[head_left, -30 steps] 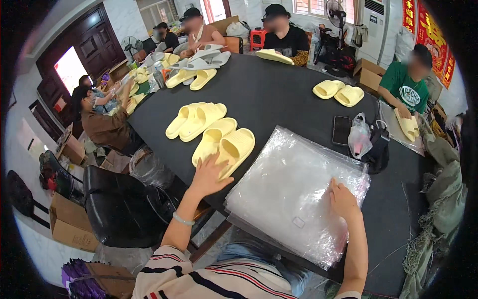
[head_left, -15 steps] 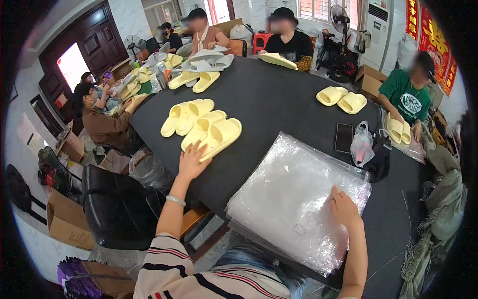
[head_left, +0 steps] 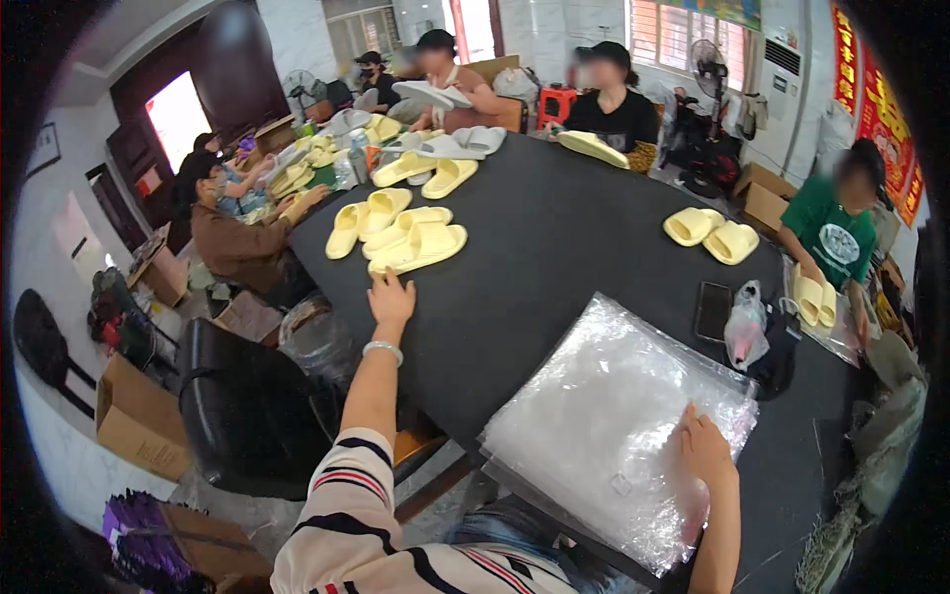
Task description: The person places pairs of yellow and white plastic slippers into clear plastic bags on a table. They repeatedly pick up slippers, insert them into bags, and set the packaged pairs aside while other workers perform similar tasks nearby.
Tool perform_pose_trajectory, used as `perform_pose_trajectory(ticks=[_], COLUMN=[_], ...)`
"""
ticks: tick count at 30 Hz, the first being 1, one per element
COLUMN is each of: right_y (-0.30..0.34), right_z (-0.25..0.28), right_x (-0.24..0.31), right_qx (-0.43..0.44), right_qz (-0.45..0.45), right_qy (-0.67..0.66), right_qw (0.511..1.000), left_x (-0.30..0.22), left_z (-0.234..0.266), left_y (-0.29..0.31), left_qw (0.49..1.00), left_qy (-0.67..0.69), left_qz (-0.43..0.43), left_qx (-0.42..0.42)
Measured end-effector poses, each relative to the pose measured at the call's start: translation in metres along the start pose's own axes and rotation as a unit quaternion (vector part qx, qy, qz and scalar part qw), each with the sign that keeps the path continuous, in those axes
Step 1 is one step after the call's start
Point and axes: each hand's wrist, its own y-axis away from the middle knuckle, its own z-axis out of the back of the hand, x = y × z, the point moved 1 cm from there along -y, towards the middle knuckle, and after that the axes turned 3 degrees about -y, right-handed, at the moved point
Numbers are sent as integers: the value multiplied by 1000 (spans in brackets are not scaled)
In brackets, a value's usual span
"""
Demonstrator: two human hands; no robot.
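Two pairs of pale yellow slide slippers stand close together on the left of the black-topped table. My left hand (head_left: 392, 300) has its fingers bent at the heel end of the nearest yellow slipper (head_left: 430, 245) and seems to grip that edge. How the fingertips sit under or over the heel is too small to tell. In front of me lies a stack of clear plastic bags (head_left: 594, 416), reaching the table's near edge. Fingers stretched, my right hand (head_left: 705, 447) rests on the right part of the stack and holds nothing.
A dark phone (head_left: 712, 312) and a small knotted plastic bag (head_left: 746, 327) lie right of the stack. Another yellow pair (head_left: 711, 235) stands farther back. At the right, a person in green (head_left: 833, 223) handles slippers. A black chair (head_left: 252, 411) stands left; others work along the far side.
The view has swung left. My left hand has drawn back from over the nearest slipper to its heel, and that slipper has turned more sideways. My right hand stays on the bags.
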Motion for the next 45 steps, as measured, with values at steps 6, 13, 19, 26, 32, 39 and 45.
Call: perform_pose_trajectory(ticks=[6, 13, 19, 26, 32, 39, 45], right_y=[-2, -5, 1, -3, -5, -3, 1], right_z=[-7, -13, -12, -6, -10, -5, -4], right_x=[-9, -12, -12, -11, -15, -11, -10], right_qx=[-17, -43, -46, -30, -15, -17, -12], right_qz=[14, 32, 31, 30, 20, 18, 12], right_qy=[9, -25, -25, -22, -17, -22, -21], right_qw=[1000, 998, 998, 999, 1000, 999, 1000], left_x=[-7, -13, -20, -17, -19, -16, -24], left_z=[5, 19, 27, 29, 29, 27, 32], left_y=[3, 23, 27, 29, 28, 27, 30], left_qw=[999, 986, 985, 987, 990, 989, 988], left_qy=[-4, -65, -62, -57, -48, -48, -51], left_qz=[15, -4, -8, -6, -7, -5, -6], left_qx=[36, 153, 163, 152, 135, 137, 143])
